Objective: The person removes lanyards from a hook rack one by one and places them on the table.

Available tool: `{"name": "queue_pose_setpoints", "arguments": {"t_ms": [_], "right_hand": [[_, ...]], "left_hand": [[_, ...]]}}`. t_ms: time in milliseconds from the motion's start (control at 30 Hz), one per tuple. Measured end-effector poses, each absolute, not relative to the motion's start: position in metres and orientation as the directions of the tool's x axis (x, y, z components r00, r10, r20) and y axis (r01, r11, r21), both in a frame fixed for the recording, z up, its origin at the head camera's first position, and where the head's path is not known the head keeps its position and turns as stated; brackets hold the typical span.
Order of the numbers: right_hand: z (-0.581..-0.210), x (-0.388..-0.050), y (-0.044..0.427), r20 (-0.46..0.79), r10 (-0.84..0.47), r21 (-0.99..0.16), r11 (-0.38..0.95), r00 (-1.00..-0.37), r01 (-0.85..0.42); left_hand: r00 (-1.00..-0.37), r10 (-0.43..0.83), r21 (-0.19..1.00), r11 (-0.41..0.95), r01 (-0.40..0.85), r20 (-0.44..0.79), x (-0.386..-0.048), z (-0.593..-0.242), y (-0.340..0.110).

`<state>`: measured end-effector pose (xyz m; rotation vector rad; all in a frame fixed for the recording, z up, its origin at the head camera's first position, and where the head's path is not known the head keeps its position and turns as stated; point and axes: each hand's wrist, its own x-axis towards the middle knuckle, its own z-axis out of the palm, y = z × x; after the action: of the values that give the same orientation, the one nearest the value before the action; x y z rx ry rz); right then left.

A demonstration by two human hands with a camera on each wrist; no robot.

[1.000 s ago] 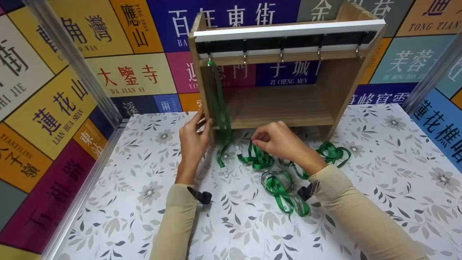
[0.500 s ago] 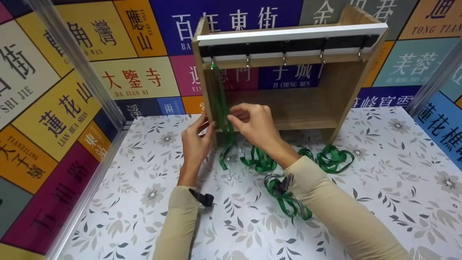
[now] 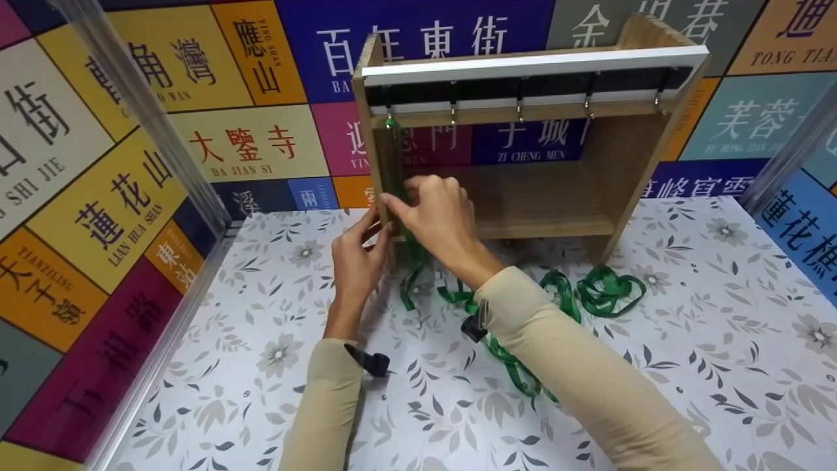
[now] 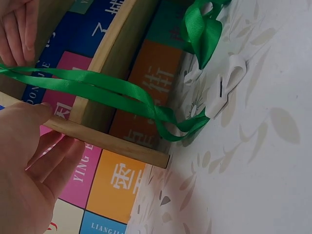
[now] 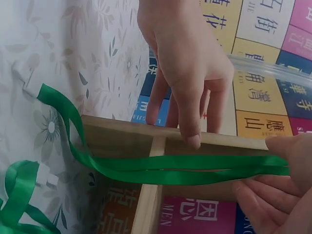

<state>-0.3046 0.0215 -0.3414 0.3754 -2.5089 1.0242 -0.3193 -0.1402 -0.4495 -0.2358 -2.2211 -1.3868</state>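
A green lanyard (image 3: 409,245) hangs from the leftmost hook (image 3: 390,119) of a wooden rack (image 3: 536,229). Its white clip (image 4: 222,92) dangles near the table. My left hand (image 3: 356,261) holds the rack's left side panel (image 5: 219,139), thumb on the inner face and fingers on the outer. Higher up, my right hand (image 3: 438,216) is at the lanyard. In the right wrist view the ribbon runs between the thumb and the fairly straight fingers (image 5: 263,200), which stand apart. Part of the ribbon is hidden behind that hand in the head view.
More green lanyards lie on the flower-patterned table: a coiled one (image 3: 608,291) at the right, another (image 3: 562,294) beside it, one (image 3: 516,369) partly under my right forearm. Several bare hooks (image 3: 521,112) line the rack's front. A sign-covered wall (image 3: 248,144) stands behind.
My right hand has moved up and left from above the loose lanyards to the hanging lanyard. My left hand keeps its hold on the side panel.
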Motion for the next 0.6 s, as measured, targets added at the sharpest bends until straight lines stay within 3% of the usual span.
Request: {"name": "queue_pose_setpoints", "arguments": {"t_ms": [333, 600], "right_hand": [[-0.343, -0.306, 0.021, 0.548, -0.075, -0.595, 0.665, -0.833, -0.452], [-0.319, -0.298, 0.027, 0.629, -0.081, -0.644, 0.503, -0.773, -0.577]], "left_hand": [[-0.862, -0.108, 0.790, 0.467, 0.396, 0.496, -0.318, -0.451, -0.139], [-0.858, -0.104, 0.802, 0.428, 0.417, 0.502, -0.319, -0.450, -0.143]]}}
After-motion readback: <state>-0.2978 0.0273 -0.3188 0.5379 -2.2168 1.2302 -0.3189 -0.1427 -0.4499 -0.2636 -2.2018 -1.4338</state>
